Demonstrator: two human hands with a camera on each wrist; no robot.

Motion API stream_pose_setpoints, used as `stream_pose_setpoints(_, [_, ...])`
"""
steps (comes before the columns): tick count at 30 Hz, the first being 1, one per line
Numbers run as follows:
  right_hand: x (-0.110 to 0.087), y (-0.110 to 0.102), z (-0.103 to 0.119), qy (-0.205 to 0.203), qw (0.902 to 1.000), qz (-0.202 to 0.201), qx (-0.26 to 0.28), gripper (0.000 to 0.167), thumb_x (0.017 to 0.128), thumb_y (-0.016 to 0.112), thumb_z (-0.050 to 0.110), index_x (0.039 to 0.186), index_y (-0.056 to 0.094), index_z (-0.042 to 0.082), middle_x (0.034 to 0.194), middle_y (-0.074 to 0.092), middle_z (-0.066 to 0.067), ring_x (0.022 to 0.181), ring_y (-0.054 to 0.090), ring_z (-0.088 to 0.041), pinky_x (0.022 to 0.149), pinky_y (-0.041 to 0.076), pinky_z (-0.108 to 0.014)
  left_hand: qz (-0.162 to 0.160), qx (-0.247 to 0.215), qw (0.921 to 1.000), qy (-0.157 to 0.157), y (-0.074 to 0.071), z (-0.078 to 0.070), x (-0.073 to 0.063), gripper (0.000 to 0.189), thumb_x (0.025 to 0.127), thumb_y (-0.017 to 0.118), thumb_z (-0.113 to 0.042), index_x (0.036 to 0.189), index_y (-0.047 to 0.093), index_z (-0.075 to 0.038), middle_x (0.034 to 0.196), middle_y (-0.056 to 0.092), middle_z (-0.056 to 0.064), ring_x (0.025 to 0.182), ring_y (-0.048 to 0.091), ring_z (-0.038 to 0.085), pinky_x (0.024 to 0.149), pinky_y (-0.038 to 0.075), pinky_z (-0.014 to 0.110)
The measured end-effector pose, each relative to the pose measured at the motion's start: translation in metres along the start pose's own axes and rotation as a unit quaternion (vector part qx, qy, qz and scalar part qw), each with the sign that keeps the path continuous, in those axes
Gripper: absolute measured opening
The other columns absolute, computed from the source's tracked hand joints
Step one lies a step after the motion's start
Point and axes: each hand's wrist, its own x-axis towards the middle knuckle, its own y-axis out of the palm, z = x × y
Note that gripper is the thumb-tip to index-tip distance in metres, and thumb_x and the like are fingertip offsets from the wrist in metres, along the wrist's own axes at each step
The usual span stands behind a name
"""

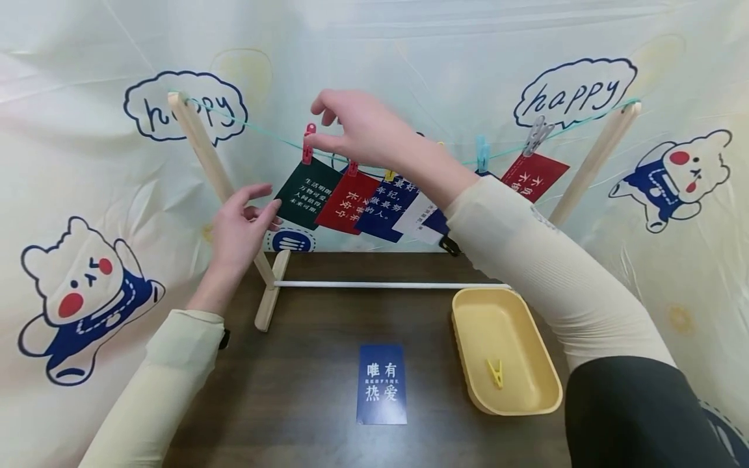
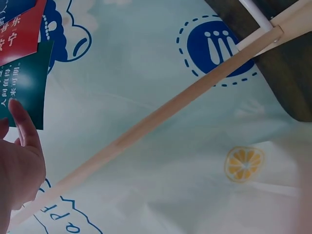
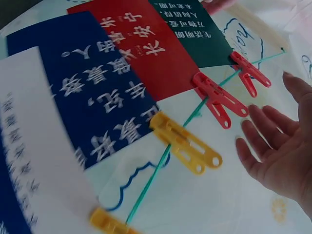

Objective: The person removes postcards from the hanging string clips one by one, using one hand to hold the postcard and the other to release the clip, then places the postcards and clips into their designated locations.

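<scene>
A dark green card (image 1: 308, 195) hangs by a red clothespin (image 1: 308, 144) at the left end of a row of cards on a green string. My right hand (image 1: 365, 127) is raised beside this clothespin, thumb and fingers spread apart. In the right wrist view, the hand's palm and loosely bent fingers hold nothing. My left hand (image 1: 238, 224) is at the card's left edge, fingers loosely bent, thumb tip right by the edge. The left wrist view has one finger (image 2: 25, 122) overlapping the card. Beside it hang a red card (image 3: 146, 53) and a blue card (image 3: 83, 87).
A white card (image 3: 39, 146) and another red card (image 1: 534, 177) hang further right. Wooden posts (image 1: 201, 146) hold the string; a white rod (image 1: 380, 285) joins their feet. On the table lie a blue card (image 1: 381, 383) and a yellow tray (image 1: 509, 312) containing a yellow clothespin (image 1: 496, 374).
</scene>
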Motion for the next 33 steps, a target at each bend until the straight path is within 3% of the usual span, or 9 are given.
stream_pose_setpoints(3, [0.011,0.001,0.002,0.022,0.9992,0.022,0.025,0.063,0.102,0.059,0.053,0.151,0.049,0.014,0.145,0.062,-0.001,0.130,0.057,-0.013,0.102,0.049,-0.021,0.018,-0.004,0.9996,-0.021,0.001,-0.001,0.003,0.048,0.103,0.066,-0.034,0.142,0.060,-0.008,0.138,0.064,0.015,0.072,0.066,-0.002,0.072,0.053,0.010])
stream_pose_setpoints(8, [0.019,0.003,-0.001,0.029,0.9965,0.036,0.070,0.051,0.102,0.062,0.049,0.140,0.059,0.014,0.135,0.069,0.000,0.119,0.062,-0.012,0.096,0.051,-0.021,0.026,-0.025,0.9988,-0.034,0.003,-0.003,0.006,0.044,0.104,0.065,-0.031,0.140,0.061,-0.006,0.130,0.066,0.017,0.074,0.067,0.001,0.074,0.054,0.011])
stream_pose_setpoints(18, [0.018,0.008,-0.008,0.039,0.9899,0.018,0.135,0.042,0.102,0.064,0.043,0.133,0.065,0.014,0.127,0.071,0.001,0.115,0.061,-0.011,0.101,0.049,-0.024,0.006,-0.042,0.9989,-0.018,0.009,-0.005,0.008,0.031,0.106,0.062,-0.023,0.129,0.066,-0.003,0.109,0.068,0.019,0.072,0.068,0.003,0.073,0.056,0.013])
stream_pose_setpoints(25, [0.020,0.010,-0.008,0.036,0.9879,0.025,0.149,0.039,0.101,0.068,0.041,0.130,0.068,0.014,0.123,0.074,0.002,0.115,0.064,-0.010,0.103,0.047,-0.025,-0.012,-0.054,0.9984,-0.010,0.004,0.000,0.004,0.030,0.105,0.063,-0.020,0.128,0.067,0.000,0.106,0.068,0.020,0.068,0.066,0.004,0.070,0.055,0.012])
stream_pose_setpoints(33, [0.019,0.012,-0.009,0.010,0.9893,0.017,0.145,0.032,0.101,0.070,0.036,0.122,0.070,0.012,0.116,0.076,0.002,0.108,0.066,-0.007,0.096,0.050,-0.021,-0.024,-0.050,0.9985,0.001,0.003,0.001,0.004,0.028,0.105,0.063,-0.020,0.124,0.069,0.000,0.103,0.068,0.018,0.069,0.066,0.004,0.072,0.055,0.013])
